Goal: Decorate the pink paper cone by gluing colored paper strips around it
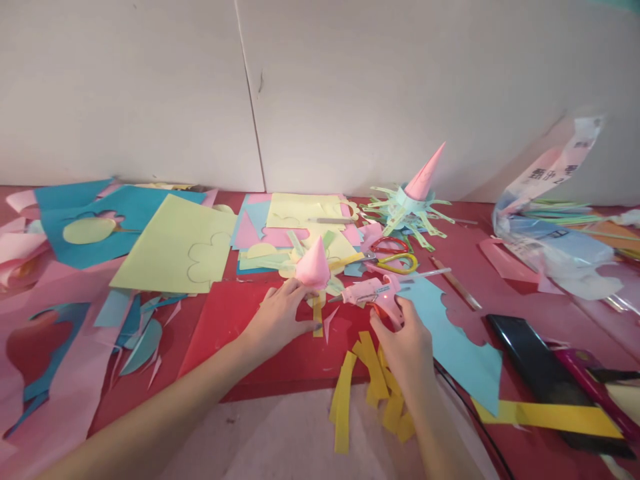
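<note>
So both hands are busy in the middle of a pretty cluttered surface [463,233]. The right hand [406,343] is wrapped round the handle of a pink glue gun [363,292], with the nozzle aimed left, near the bottom of a pink cone [313,264]. That cone stands point up around the far edge of a red sheet [225,320], with pale green strips [327,239] fanned out around it. The left hand [283,313] has its fingers at the cone's lower edge and its thumb down by a short yellow strip [318,323]; I can't tell if it's really gripping or just touching. A pair of scissors [397,262] with red and yellow handles lies just beyond the glue gun. A second paper piece with its own taller pink cone [425,175] sits further back on the right, leaning a bit. There's a loose bunch of yellow strips [369,373] just left of the right hand, and a light blue sheet [445,333] with a wavy cut edge to its right. Further right there's a black phone [535,363] with a long yellow strip [555,418] across it, and a clear plastic bag [560,247] behind that. Over on the left, a pale yellow sheet [165,247] has a pencilled flower outline.
</note>
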`<state>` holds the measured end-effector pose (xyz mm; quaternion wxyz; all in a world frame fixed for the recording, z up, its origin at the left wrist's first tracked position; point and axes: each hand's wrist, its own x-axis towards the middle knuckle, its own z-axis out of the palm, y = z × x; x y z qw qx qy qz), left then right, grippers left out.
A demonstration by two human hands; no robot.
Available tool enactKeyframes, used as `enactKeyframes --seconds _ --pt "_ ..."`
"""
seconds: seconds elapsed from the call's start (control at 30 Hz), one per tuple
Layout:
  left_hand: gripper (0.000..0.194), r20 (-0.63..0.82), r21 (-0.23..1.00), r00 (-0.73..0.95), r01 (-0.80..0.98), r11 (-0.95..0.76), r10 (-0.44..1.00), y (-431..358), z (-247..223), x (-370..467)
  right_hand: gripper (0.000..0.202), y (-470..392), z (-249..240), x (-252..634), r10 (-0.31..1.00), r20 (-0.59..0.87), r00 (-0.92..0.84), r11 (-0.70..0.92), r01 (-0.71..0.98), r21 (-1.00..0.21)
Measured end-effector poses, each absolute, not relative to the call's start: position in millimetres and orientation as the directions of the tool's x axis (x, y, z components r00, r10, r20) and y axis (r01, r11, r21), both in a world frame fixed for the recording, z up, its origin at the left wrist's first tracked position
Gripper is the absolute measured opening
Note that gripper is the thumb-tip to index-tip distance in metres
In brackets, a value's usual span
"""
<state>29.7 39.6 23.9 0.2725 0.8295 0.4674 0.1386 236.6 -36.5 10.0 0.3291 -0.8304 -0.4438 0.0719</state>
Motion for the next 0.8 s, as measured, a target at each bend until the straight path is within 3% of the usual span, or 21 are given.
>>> enactKeyframes --seconds 0.33,0.5,0.67,0.8 --pt "0.037 0.041 0.672 0.506 0.624 -0.399 0.861 40 19 28 0.049 -35 15 241 0.683 0.242 0.690 -0.360 0.606 -0.710" --pt "0.017 0.106 0.842 0.327 0.473 -0.260 0.939 48 29 20 0.051 -35 14 241 0.711 0.213 0.670 -0.347 0.598 -0.723" --pt "0.025 0.211 0.869 0.181 0.416 -0.269 0.961 57 48 9 0.051 -34 12 239 0.726 0.193 0.660 -0.356 0.601 -0.716" --pt "0.018 0.240 0.857 0.149 0.431 -0.282 0.959 56 57 7 0.051 -35 10 239 0.730 0.178 0.660 -0.361 0.594 -0.719"
